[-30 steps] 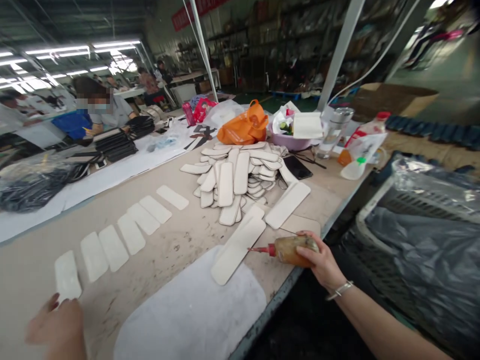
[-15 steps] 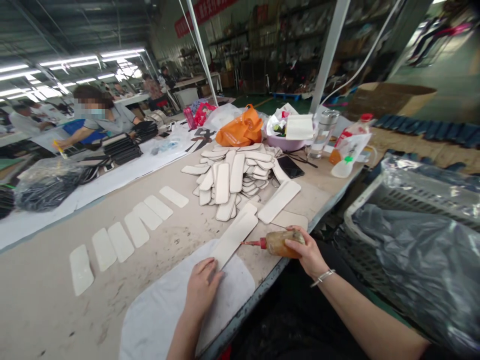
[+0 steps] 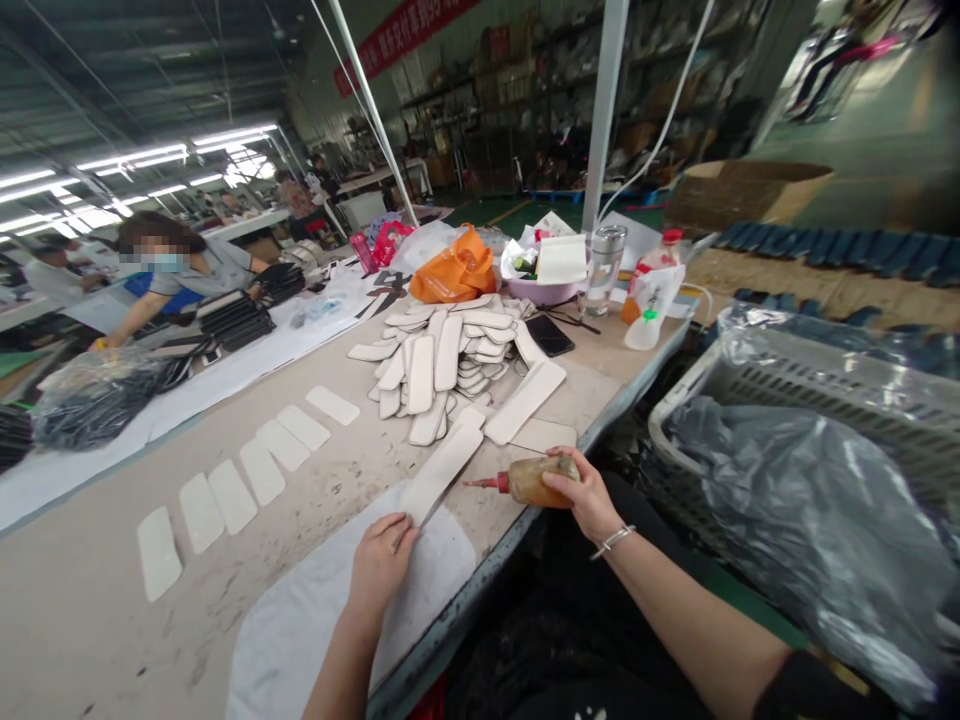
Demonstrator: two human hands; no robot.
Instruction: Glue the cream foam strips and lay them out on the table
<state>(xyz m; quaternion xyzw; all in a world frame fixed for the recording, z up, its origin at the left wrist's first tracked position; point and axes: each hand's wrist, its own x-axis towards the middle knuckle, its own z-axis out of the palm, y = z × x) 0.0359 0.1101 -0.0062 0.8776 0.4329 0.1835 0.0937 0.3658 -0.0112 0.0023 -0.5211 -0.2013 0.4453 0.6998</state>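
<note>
My right fingers [image 3: 562, 486] wrap the bottle [image 3: 534, 482], nozzle [image 3: 489, 482] sideways near the pale strip [image 3: 444, 464]; my left fingers [image 3: 391, 523] pinch that strip's end over the white sheet [image 3: 296, 610], likely steadying it.

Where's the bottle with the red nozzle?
In the head view, right of centre, the bottle is in the right hand, its red nozzle pointing toward the pale strip the left hand holds.

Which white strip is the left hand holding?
The long strip with its near end in the left hand; the row of short strips, the pile and the other long strip lie unheld.
</note>
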